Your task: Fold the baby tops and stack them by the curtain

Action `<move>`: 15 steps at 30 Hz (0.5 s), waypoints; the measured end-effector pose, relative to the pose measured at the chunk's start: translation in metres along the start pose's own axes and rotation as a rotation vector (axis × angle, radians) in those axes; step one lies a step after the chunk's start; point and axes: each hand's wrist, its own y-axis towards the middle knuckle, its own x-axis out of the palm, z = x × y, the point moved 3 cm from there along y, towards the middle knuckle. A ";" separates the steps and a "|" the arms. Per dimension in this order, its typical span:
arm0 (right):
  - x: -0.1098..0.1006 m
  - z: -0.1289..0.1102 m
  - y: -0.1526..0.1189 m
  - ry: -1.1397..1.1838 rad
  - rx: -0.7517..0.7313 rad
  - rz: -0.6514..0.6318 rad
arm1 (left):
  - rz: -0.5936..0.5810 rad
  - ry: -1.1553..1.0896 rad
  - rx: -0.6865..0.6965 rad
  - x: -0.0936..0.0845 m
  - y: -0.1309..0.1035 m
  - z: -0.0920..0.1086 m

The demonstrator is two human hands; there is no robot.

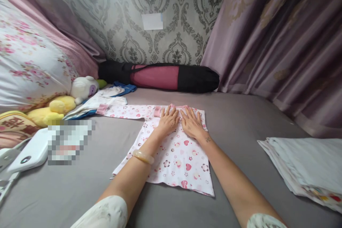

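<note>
A child's long-sleeved shirt (pixel 173 164), white with pink hearts and flowers, lies spread on the grey sheet (pixel 235 178). One sleeve (pixel 125 111) with a pink cuff stretches out to the left, while the other is folded across the upper part of the shirt. My left hand (pixel 169 121) rests flat on the shirt near the collar, its fingers spread. Beside it, my right hand (pixel 191 123) presses flat on the upper right of the shirt, fingers also apart. Part of the collar and the folded sleeve is hidden beneath both hands.
Folded cloths (pixel 307 164) are stacked at the right. White and blue clothing (pixel 107 98) touches the outstretched cuff. Plush toys (pixel 85 87), a floral pillow (pixel 29 60) and a white device (pixel 32 153) are at the left. A black and red long bag (pixel 157 76) lies along the wall.
</note>
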 end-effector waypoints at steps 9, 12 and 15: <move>0.003 0.001 0.003 0.024 0.031 -0.077 | -0.073 -0.012 -0.047 0.000 0.001 -0.003; 0.001 0.001 0.003 0.030 0.040 -0.091 | -0.040 -0.010 -0.036 -0.002 0.001 -0.003; -0.004 0.004 0.002 0.022 0.047 -0.037 | 0.039 -0.004 -0.054 -0.005 0.001 -0.004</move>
